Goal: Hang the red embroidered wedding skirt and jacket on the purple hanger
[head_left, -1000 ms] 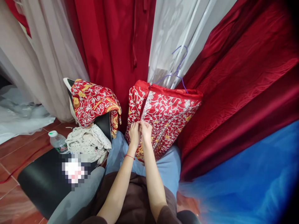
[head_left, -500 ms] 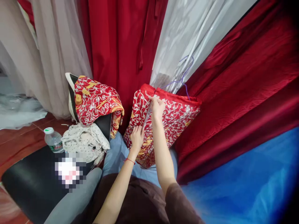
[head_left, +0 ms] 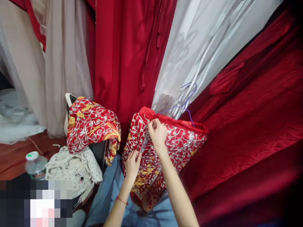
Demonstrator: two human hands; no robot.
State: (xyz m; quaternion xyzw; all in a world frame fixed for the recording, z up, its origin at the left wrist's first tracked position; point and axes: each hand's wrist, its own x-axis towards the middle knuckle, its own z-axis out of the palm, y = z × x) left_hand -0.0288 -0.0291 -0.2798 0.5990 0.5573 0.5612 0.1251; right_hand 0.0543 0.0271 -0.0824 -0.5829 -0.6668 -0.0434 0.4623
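A red garment (head_left: 176, 142) with silver and gold embroidery and a plain red band along its top lies over my lap, hanging from a purple wire hanger (head_left: 186, 104). My right hand (head_left: 158, 134) pinches it just below the top band, thumb and forefinger together. Lower on the same line, my left hand (head_left: 132, 165) has its fingers closed on the cloth. Between both hands runs a narrow pale strip (head_left: 144, 142), lying straight; whether it is a seam, a zip or a separate piece I cannot tell.
At left, a matching embroidered cloth (head_left: 92, 123) drapes over a chair back. Beside it are a dotted white cloth (head_left: 71, 170) and a water bottle (head_left: 36, 165). Red curtains (head_left: 125, 63), white fabric (head_left: 184, 47) and a dark red drape (head_left: 248, 126) hang close around.
The view has tilted up, so the garment, chair and bottle sit lower in the picture. Both hands stay at the same line on the garment, with little visible movement along it.
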